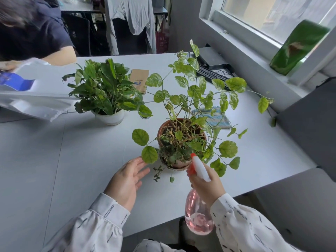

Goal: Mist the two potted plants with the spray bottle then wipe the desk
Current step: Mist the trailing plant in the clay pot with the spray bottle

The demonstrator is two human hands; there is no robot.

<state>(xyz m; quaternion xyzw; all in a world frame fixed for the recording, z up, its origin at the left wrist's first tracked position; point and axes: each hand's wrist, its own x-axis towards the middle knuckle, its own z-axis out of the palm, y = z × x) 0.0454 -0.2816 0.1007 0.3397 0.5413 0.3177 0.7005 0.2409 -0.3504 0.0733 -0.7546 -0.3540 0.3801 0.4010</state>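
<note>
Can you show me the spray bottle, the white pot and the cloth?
spray bottle [198, 220]: head view, on its pink see-through body.
white pot [110, 118]: head view, on its front wall.
cloth [221, 122]: head view, on its fuzzy blue top side.

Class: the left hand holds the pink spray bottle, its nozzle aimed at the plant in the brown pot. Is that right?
Wrong hand: the head view shows the right hand holding the pink spray bottle, aimed at the plant in the brown pot.
</note>
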